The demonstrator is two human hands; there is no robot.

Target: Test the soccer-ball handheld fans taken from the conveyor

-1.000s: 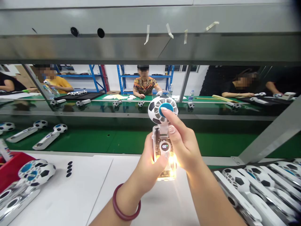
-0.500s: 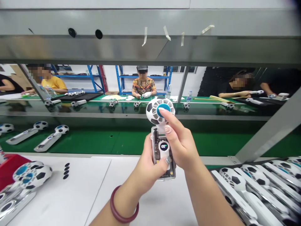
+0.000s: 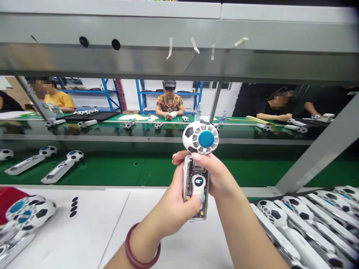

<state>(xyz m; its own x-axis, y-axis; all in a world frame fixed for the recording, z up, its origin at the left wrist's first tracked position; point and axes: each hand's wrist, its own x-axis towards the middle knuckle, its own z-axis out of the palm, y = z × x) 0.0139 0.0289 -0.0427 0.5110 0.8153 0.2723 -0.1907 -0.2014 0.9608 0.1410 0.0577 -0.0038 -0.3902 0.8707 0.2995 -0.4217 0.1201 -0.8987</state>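
Here, both hands (image 3: 174,207) clasp the handheld fan (image 3: 198,172), long axis near vertical, ball head (image 3: 193,137) up, display (image 3: 199,181) facing the wearer.

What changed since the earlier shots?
Right grip moved down off the blue disc of the fan, now clasped just under its ball-shaped head. The fan's glow, lit a second ago, is out. Left grip still holds the fan; its display stays lit.
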